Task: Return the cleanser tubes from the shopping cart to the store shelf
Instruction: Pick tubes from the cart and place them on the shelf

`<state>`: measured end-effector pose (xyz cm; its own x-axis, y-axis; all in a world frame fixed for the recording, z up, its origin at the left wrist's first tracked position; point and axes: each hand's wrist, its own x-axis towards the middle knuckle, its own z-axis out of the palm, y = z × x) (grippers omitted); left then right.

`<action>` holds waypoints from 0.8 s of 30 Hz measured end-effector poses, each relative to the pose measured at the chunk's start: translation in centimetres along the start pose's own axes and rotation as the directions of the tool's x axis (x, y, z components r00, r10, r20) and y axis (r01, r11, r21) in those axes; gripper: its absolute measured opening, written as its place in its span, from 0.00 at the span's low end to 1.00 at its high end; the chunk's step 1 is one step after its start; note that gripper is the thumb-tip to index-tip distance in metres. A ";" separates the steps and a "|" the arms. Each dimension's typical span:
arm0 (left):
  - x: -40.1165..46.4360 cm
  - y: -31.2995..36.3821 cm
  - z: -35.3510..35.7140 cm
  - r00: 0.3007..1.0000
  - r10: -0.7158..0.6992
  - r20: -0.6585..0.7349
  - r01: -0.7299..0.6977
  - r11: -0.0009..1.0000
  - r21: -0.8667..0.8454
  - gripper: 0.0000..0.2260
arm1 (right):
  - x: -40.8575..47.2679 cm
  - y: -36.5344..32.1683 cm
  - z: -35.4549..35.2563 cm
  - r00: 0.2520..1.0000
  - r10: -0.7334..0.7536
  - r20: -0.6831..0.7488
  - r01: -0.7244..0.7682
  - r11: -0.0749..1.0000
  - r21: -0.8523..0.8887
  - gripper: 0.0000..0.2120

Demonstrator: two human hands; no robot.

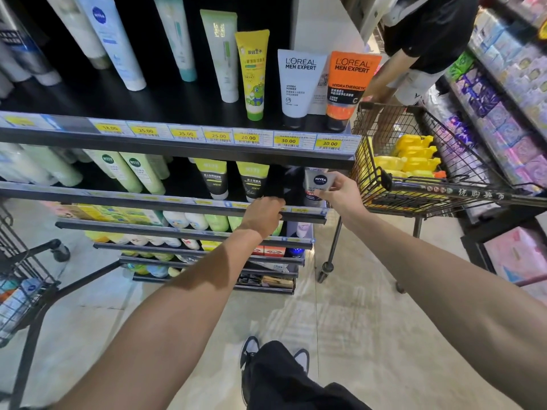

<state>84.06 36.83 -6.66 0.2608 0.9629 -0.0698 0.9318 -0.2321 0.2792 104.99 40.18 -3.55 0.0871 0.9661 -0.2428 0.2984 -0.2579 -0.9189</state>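
My right hand (340, 189) grips a grey Nivea cleanser tube (317, 184) by its top and holds it upright at the right end of the second shelf (177, 199). My left hand (263, 214) is at that shelf's front rail, beside the tube, in front of a dark gap. Its fingers are curled at the rail, and whether they hold anything is hidden. Green-and-black men's tubes (251, 180) stand just left of the gap. My black wire shopping cart (26, 261) is at the lower left, with blue-and-white tubes (28, 288) inside.
The top shelf (177, 140) carries upright tubes, with two L'Oreal tubes (325, 87) at its right end. Another person (420, 48) pushes a second wire cart (414, 173) of yellow packs close on the right. Packaged goods line the right-hand shelving (503, 113).
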 end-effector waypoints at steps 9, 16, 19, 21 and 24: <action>-0.2 0.1 -1.1 0.991 0.026 0.132 -0.022 0.999 -0.026 0.19 | -2.3 0.2 -0.6 0.995 0.030 -0.096 -0.028 0.999 0.019 0.24; -3.9 -0.3 -2.4 0.989 0.064 0.133 -0.061 0.998 -0.030 0.27 | -9.6 0.7 0.2 0.978 0.012 -0.209 -0.051 0.982 -0.184 0.24; -6.4 -1.5 -3.4 0.990 0.068 0.125 -0.065 0.997 -0.031 0.28 | -12.6 0.7 2.0 0.980 -0.061 -0.191 0.000 0.951 -0.308 0.23; -8.3 -2.4 -4.0 0.993 0.034 0.114 -0.031 0.999 -0.030 0.28 | -14.4 0.0 3.6 0.984 -0.092 -0.154 0.030 0.930 -0.366 0.22; -11.8 -4.3 -4.9 0.997 -0.025 0.069 0.028 0.998 -0.048 0.25 | -16.9 -0.4 6.2 0.988 -0.142 -0.067 0.092 0.870 -0.484 0.22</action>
<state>75.77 27.18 -2.36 0.2542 0.9566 -0.1422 0.9256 -0.1980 0.3226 97.47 24.04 -0.98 0.1073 0.9903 -0.0884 0.7279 -0.1388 -0.6715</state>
